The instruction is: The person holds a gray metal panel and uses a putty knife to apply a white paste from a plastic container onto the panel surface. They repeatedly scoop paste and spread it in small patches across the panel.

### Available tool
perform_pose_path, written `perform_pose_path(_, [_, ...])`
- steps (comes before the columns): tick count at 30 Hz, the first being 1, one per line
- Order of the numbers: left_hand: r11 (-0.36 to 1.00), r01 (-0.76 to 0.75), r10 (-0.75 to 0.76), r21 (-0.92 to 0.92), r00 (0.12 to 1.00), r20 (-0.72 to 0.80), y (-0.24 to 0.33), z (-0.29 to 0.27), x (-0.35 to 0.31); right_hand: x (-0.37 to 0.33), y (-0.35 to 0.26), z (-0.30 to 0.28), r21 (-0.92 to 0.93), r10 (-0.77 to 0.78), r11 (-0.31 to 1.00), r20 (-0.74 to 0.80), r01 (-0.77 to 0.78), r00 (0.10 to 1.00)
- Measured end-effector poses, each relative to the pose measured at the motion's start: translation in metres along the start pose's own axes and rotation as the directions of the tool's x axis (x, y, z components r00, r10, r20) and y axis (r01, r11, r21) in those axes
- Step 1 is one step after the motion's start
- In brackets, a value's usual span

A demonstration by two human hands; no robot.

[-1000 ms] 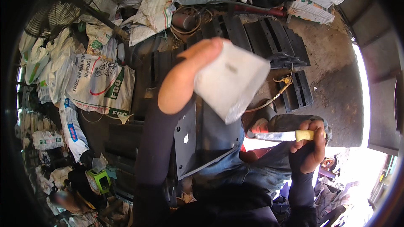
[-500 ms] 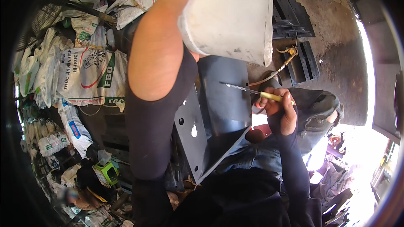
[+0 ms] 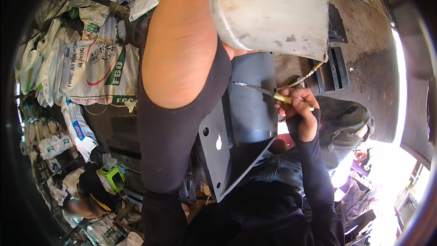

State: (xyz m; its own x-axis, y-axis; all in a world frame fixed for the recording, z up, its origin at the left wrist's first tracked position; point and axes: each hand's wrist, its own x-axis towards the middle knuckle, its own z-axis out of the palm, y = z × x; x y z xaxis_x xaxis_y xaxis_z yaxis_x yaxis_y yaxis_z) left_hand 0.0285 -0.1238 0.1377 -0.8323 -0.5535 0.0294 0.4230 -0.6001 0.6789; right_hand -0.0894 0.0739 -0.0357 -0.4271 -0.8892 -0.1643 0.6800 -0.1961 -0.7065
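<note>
Close to the camera, my left hand [image 3: 182, 50] is wrapped round the left side of a white, curved, bucket-like piece [image 3: 273, 13]. Its thumb runs up out of the frame, and the other fingers are mostly hidden behind the piece. Between the fingers of my right hand [image 3: 298, 109] is a thin, narrow-bladed tool [image 3: 281, 97] with a yellow handle, its whitish tip pointing left. That tip is over a dark curved metal sheet [image 3: 252, 105]; I cannot tell whether it touches. Joined to the sheet is a flat black plate [image 3: 214, 148] with round holes and a white patch.
Black slotted metal parts [image 3: 332, 70] lie on the floor beyond my right hand, near a hose [image 3: 305, 78]. Filled white sacks [image 3: 100, 70] line the left side. At lower left are a green plastic stool [image 3: 111, 177] and a person [image 3: 88, 202], partly in view.
The white piece has shifted right and slightly down with my left hand. My right hand has moved the tool's tip leftward across the dark sheet. The whole view has shifted a little.
</note>
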Motion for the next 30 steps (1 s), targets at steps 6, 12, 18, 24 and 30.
perform_pose_path(6, [1.000,0.005,-0.005,-0.005,1.000,0.017,-0.004,0.000,0.004,0.000,0.004,0.000,-0.079,-0.042,0.996,0.022,0.043,0.999])
perform_pose_path(12, [1.000,0.012,-0.012,0.005,0.999,0.031,-0.006,0.002,0.004,-0.001,0.004,-0.005,-0.244,-0.031,0.969,0.015,0.034,0.999])
perform_pose_path(18, [1.000,0.004,-0.004,0.008,1.000,0.023,-0.006,0.001,0.004,-0.003,0.003,-0.013,-0.308,-0.021,0.951,0.029,0.029,0.999])
perform_pose_path(24, [1.000,-0.013,0.013,0.007,1.000,0.004,-0.006,0.000,0.004,-0.005,0.005,-0.017,-0.133,-0.034,0.990,0.054,0.041,0.998])
perform_pose_path(30, [0.999,-0.049,0.050,0.004,0.998,-0.029,-0.006,-0.004,0.002,-0.004,0.006,-0.019,-0.117,-0.034,0.992,0.124,0.049,0.992])
